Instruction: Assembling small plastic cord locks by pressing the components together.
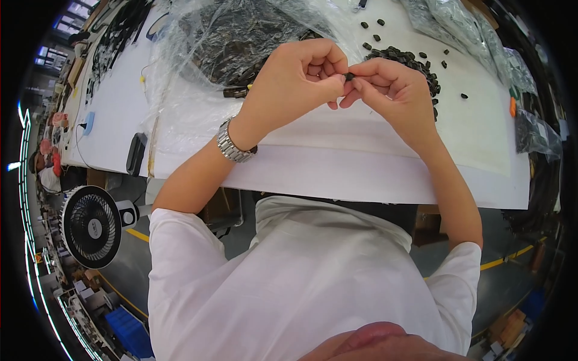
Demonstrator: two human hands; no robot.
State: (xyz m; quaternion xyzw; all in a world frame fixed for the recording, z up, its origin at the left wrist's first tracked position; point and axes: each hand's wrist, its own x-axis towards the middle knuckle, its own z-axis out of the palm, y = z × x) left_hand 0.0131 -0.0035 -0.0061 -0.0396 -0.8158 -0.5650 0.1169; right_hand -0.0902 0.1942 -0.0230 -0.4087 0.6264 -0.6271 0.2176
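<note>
Between the thumb and fingertips of the left hand point(304, 77) and those of the right hand point(394, 90) sits a small, dark, blocky piece point(349, 76). Both hands are closed to a narrow pinch, meeting at this one piece above the white-covered desk point(337, 171); the other fingers curl loosely inward. The step in hand looks like fine two-handed work on a single piece, though the fingers cover too much of it to tell whether it is being turned, pressed or joined. Judging from the pose, the next move calls for steady, light pressure from both thumbs, since so small a thing could slip from either pinch.

Just beyond and beside the right hand lies a loose heap of similar small, dark, blocky pieces point(415, 63), partly hidden by that hand, with a few strays scattered around it; a fresh piece would be within easy reach there. Beyond the left hand spreads a large, crumpled, clear plastic bag with dark contents point(241, 39).

Down from the left hand, a silver metal-link wristwatch point(230, 144) circles the wrist. Farther left of that forearm, a black oblong object point(136, 153) rests near the desk's edge. Well right of the right hand lies a small orange item point(512, 107).
</note>
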